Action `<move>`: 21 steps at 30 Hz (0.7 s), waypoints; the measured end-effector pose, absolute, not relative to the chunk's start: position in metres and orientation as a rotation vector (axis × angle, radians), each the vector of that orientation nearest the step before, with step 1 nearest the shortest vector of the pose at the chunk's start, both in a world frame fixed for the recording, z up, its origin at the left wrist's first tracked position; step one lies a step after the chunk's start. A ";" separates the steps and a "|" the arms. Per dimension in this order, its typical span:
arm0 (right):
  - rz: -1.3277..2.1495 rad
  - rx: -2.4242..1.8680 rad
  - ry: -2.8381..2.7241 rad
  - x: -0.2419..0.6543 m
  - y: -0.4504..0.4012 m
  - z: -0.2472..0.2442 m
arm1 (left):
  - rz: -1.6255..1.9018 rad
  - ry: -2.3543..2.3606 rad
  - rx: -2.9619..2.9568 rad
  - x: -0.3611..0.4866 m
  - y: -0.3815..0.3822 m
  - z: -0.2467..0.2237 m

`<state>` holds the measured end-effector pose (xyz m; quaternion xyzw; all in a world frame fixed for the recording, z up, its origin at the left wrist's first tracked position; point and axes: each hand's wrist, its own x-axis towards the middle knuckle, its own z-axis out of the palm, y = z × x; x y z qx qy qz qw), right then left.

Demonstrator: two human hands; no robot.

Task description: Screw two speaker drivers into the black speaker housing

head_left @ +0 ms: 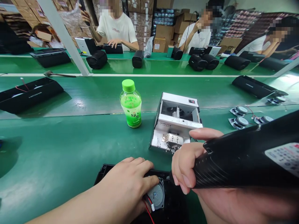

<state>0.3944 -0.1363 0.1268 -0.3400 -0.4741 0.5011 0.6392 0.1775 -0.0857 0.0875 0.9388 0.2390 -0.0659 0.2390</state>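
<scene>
A black plastic housing lies at the bottom centre, with a round metal speaker and red and black wires in it. My left hand rests over the housing, its thumb and fingers closed round the speaker's edge. In my right hand is a large black power screwdriver, its tip end pointing left at the housing beside the speaker. The exact contact point is hidden by my fingers. A white connector hangs on the wires.
Beyond the hands stand a green-capped bottle and a silver screw feeder machine. Loose speakers lie at right. Black speaker housings sit along the belt. People work across the bench, behind a white rail.
</scene>
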 end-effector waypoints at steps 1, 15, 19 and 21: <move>1.129 -0.757 -1.090 0.394 -0.137 0.125 | -0.183 0.652 2.568 0.178 -0.085 0.088; 1.069 -0.743 -1.225 0.392 -0.137 0.109 | -0.070 0.606 2.597 0.175 -0.082 0.092; 1.097 -0.728 -1.209 0.393 -0.139 0.102 | -0.048 0.611 2.608 0.173 -0.083 0.090; 1.095 -0.721 -1.200 0.392 -0.138 0.101 | -0.056 0.610 2.609 0.174 -0.083 0.090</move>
